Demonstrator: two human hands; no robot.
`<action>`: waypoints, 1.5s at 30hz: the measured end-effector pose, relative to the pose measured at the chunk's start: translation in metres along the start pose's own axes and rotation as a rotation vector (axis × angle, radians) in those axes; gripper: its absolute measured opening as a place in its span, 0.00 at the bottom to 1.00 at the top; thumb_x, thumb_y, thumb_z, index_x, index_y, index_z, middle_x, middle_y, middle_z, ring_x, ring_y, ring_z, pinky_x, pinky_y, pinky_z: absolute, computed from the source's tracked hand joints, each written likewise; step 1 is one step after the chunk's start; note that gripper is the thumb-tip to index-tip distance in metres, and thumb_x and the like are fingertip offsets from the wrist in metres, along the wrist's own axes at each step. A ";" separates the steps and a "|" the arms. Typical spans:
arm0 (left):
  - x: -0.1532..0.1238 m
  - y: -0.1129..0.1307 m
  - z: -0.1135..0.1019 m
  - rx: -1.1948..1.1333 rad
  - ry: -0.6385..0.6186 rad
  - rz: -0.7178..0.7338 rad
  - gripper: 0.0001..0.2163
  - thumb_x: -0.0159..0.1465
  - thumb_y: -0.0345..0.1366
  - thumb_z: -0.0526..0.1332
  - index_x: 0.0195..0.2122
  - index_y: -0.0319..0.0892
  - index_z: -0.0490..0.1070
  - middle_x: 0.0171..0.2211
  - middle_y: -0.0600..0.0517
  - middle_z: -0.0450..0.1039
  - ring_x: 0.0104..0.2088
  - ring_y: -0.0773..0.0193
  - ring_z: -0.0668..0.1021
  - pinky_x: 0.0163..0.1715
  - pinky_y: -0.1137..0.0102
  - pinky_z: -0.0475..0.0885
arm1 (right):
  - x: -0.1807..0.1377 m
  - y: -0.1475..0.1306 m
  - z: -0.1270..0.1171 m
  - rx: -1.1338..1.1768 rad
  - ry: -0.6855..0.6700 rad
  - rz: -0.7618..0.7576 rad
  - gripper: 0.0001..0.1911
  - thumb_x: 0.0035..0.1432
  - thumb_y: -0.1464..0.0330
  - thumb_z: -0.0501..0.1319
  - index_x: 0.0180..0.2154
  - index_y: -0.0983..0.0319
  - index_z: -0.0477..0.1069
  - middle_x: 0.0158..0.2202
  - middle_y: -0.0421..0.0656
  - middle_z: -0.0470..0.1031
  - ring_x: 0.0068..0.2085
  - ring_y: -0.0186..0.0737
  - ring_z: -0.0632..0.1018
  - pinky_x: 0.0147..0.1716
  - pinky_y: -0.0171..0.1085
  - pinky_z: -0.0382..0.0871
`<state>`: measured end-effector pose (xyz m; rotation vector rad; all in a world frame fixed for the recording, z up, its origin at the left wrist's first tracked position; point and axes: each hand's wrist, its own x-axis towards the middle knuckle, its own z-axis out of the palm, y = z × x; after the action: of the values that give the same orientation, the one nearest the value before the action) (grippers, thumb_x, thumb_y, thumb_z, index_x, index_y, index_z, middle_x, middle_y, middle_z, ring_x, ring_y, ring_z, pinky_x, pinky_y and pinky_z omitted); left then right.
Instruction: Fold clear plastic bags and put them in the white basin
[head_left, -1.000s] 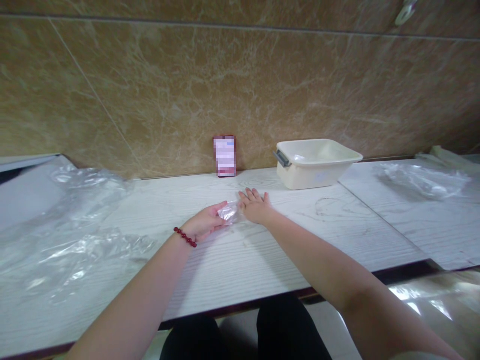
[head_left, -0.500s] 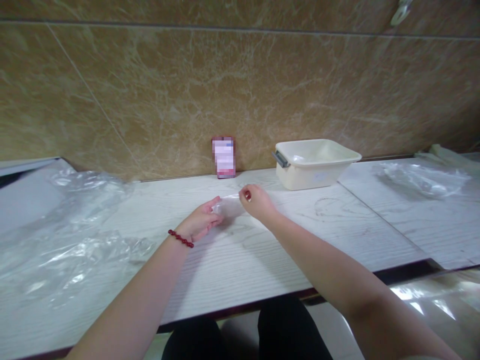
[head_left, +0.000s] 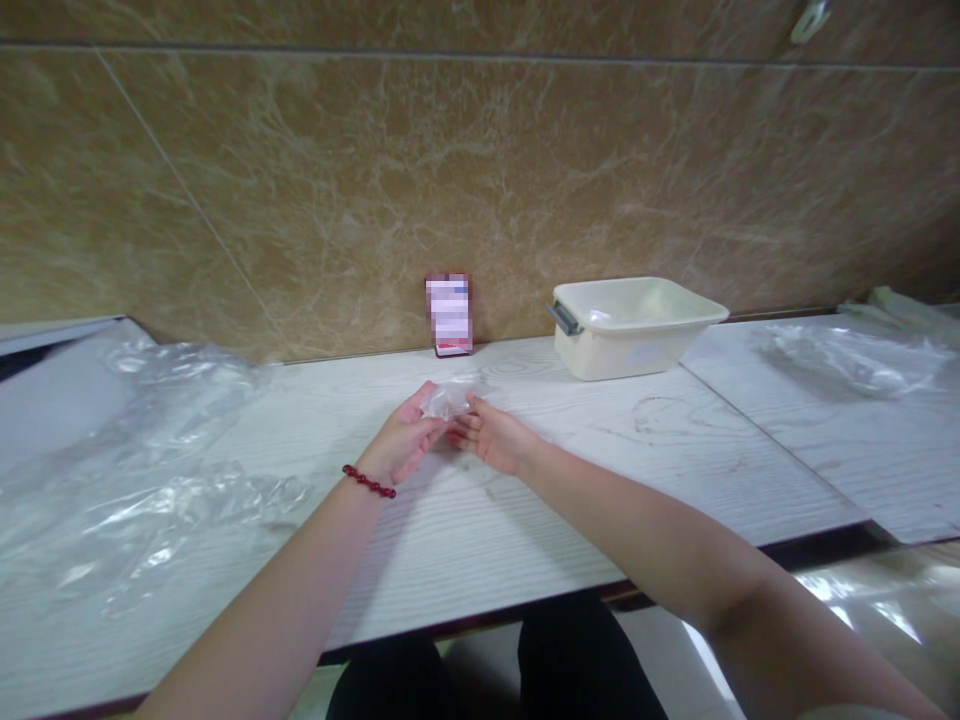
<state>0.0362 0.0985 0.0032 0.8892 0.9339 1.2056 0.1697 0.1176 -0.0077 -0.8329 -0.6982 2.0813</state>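
Observation:
A small clear plastic bag (head_left: 446, 400) is held just above the white wood-grain table (head_left: 525, 500), at its middle. My left hand (head_left: 405, 442), with a red bead bracelet on the wrist, pinches the bag's left side. From the right, my right hand (head_left: 491, 436) meets it, fingers curled on the bag's lower right edge. The two hands touch each other under the bag. What the bag contains, if anything, I cannot make out.
A cream plastic tub (head_left: 634, 325) with a grey handle stands at the back right by the marble wall. A small card (head_left: 448, 314) leans on the wall behind the hands. Crumpled clear plastic sheets lie at the left (head_left: 150, 470) and far right (head_left: 847, 355).
My right hand lay flat on the bag, then lifted and pinched it with the bag stretched between both hands. Now the hands have come together and the bag is bunched up.

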 end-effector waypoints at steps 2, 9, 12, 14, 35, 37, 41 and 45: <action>0.000 0.000 0.002 -0.008 0.008 -0.004 0.30 0.48 0.17 0.57 0.51 0.44 0.57 0.43 0.54 0.68 0.39 0.72 0.72 0.41 0.78 0.66 | 0.004 -0.003 -0.003 0.054 0.077 -0.073 0.07 0.54 0.66 0.53 0.30 0.63 0.63 0.26 0.38 0.69 0.26 0.27 0.71 0.31 0.29 0.68; -0.004 0.000 0.005 -0.021 -0.024 0.009 0.35 0.48 0.18 0.58 0.56 0.46 0.49 0.52 0.51 0.59 0.41 0.70 0.71 0.43 0.75 0.66 | 0.013 -0.010 -0.011 0.044 0.181 -0.251 0.06 0.45 0.73 0.60 0.24 0.64 0.61 0.20 0.33 0.65 0.19 0.22 0.64 0.19 0.24 0.61; -0.003 0.001 0.002 -0.082 -0.047 0.037 0.37 0.50 0.19 0.57 0.57 0.51 0.44 0.49 0.52 0.63 0.40 0.69 0.72 0.42 0.71 0.67 | 0.016 -0.013 -0.014 0.004 0.168 -0.311 0.07 0.43 0.73 0.61 0.23 0.64 0.61 0.20 0.33 0.64 0.19 0.22 0.64 0.21 0.25 0.62; 0.000 0.002 -0.003 -0.145 -0.005 0.025 0.33 0.53 0.22 0.55 0.57 0.50 0.42 0.43 0.52 0.68 0.36 0.68 0.73 0.39 0.70 0.69 | 0.017 -0.017 -0.016 -0.039 0.129 -0.341 0.07 0.42 0.72 0.61 0.24 0.64 0.62 0.20 0.33 0.65 0.21 0.23 0.65 0.22 0.25 0.62; 0.010 -0.005 -0.018 -0.080 -0.122 -0.096 0.19 0.51 0.23 0.59 0.45 0.40 0.63 0.32 0.50 0.73 0.29 0.68 0.75 0.31 0.72 0.69 | 0.016 -0.024 -0.022 -0.314 -0.062 -0.317 0.08 0.39 0.73 0.60 0.28 0.64 0.67 0.22 0.35 0.66 0.23 0.25 0.65 0.24 0.29 0.59; 0.009 -0.005 -0.017 -0.077 -0.119 -0.104 0.20 0.51 0.24 0.59 0.46 0.41 0.63 0.32 0.50 0.73 0.30 0.67 0.75 0.32 0.72 0.69 | 0.018 -0.023 -0.025 -0.324 -0.013 -0.332 0.13 0.39 0.73 0.61 0.33 0.62 0.66 0.22 0.35 0.66 0.23 0.26 0.66 0.23 0.29 0.59; 0.007 -0.004 -0.012 -0.040 -0.085 -0.122 0.20 0.51 0.25 0.60 0.46 0.40 0.63 0.33 0.49 0.73 0.32 0.65 0.75 0.33 0.70 0.70 | 0.019 -0.023 -0.029 -0.380 0.046 -0.359 0.18 0.39 0.72 0.62 0.36 0.60 0.63 0.23 0.35 0.66 0.24 0.27 0.67 0.20 0.28 0.57; 0.005 -0.004 -0.010 -0.012 -0.120 -0.121 0.19 0.50 0.26 0.61 0.44 0.39 0.64 0.34 0.48 0.73 0.32 0.64 0.75 0.34 0.69 0.69 | 0.018 -0.022 -0.029 -0.400 0.054 -0.349 0.18 0.38 0.71 0.63 0.34 0.60 0.62 0.24 0.35 0.67 0.24 0.28 0.68 0.20 0.28 0.57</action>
<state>0.0290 0.1036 -0.0048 0.8730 0.8706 1.0421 0.1925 0.1507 -0.0163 -0.9036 -1.1645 1.6245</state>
